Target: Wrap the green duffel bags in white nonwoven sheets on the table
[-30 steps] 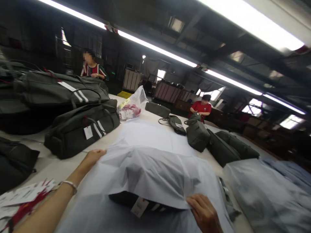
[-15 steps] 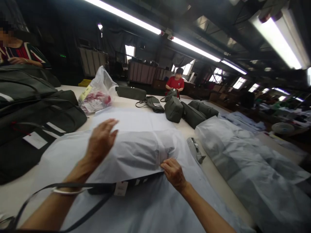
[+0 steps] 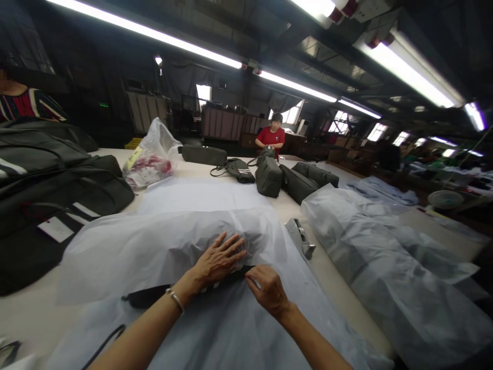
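Observation:
A dark bag [image 3: 148, 296] lies mostly inside a translucent white plastic bag [image 3: 127, 241], its near edge showing at the mouth. My left hand [image 3: 219, 262] rests flat on the plastic over the dark bag, fingers spread. At the right end of the mouth, my right hand [image 3: 269, 290] is closed in a pinch at the plastic bag's edge, beside the dark bag's end. Its fingertips partly hide what they grip. Under both hands lies a stack of pale plastic sheets [image 3: 231, 329]. Part of a black strap [image 3: 106, 344] shows beside my left forearm.
Dark bags [image 3: 103, 190] with white stripes are piled at left. A clear bag of red items [image 3: 150, 167], more dark bags [image 3: 268, 177] and a grey tape dispenser [image 3: 300, 239] stand on the table. Plastic-wrapped goods [image 3: 385, 262] lie at right. A person in red [image 3: 270, 137] works beyond.
My left hand has come down and right onto the plastic, from raised to flat. The strap and tag near the mouth no longer show there. My right hand has shifted slightly down and left.

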`<state>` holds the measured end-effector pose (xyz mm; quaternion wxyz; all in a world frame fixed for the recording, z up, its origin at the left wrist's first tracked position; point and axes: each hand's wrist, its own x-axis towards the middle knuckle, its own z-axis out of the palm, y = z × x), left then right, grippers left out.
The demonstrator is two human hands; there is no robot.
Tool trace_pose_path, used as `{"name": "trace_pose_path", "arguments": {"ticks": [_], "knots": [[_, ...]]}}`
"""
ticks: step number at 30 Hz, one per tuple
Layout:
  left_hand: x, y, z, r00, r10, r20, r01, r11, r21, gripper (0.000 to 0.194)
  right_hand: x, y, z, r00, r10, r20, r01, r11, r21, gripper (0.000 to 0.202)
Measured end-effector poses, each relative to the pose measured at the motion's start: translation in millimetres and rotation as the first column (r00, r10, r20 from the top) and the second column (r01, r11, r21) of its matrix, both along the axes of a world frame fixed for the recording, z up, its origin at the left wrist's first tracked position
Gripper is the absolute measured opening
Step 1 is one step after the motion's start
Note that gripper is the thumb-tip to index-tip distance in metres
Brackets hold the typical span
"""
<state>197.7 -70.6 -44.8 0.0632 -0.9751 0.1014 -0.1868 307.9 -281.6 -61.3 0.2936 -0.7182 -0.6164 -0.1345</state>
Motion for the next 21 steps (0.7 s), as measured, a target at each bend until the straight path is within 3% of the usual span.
{"name": "trace_pose_path", "arguments": {"ticks": [3, 5, 8, 12, 14, 16, 18, 21], "knots": [[0, -4, 3.2, 1.000, -0.004, -0.025, 0.004, 1.000, -0.005, 0.051, 18, -12, 8.9, 0.996, -0.089, -0.011, 0.090, 0.992, 0.086, 0.031], [0, -6, 4.7, 0.999, 0.002, -0.052, -0.005, 0.998, -0.060, 0.051, 37, -19, 6.5, 0.997, -0.076, -0.022, 0.077, 0.997, 0.013, 0.038], [-1, -7, 9.7, 0.995, -0.011, -0.098, -0.009, 0.979, -0.203, 0.053, 60, -47, -12.8, 0.992, -0.104, -0.076, 0.097, 0.992, -0.084, 0.024], [-1, -9, 14.8, 0.991, -0.026, -0.134, -0.011, 0.963, -0.268, 0.052, 54, -119, -50.3, 0.879, -0.377, -0.291, 0.360, 0.926, -0.111, 0.017], [1, -9, 12.4, 0.990, -0.021, -0.139, -0.015, 0.967, -0.254, 0.052, 33, -159, -64.8, 0.723, -0.485, -0.491, 0.463, 0.869, -0.176, 0.023], [4, -9, 7.9, 0.991, -0.022, -0.133, -0.009, 0.975, -0.222, 0.053, 2, -196, -76.2, 0.466, -0.540, -0.700, 0.540, 0.801, -0.259, 0.031], [6, -7, 3.7, 0.993, -0.021, -0.114, 0.001, 0.985, -0.174, 0.053, -34, -229, -87.1, 0.143, -0.527, -0.838, 0.621, 0.707, -0.338, 0.038], [6, -6, 0.4, 0.997, -0.017, -0.070, 0.010, 0.995, -0.094, 0.052, -93, -269, -105.3, -0.218, -0.420, -0.881, 0.708, 0.553, -0.439, 0.049]]}}
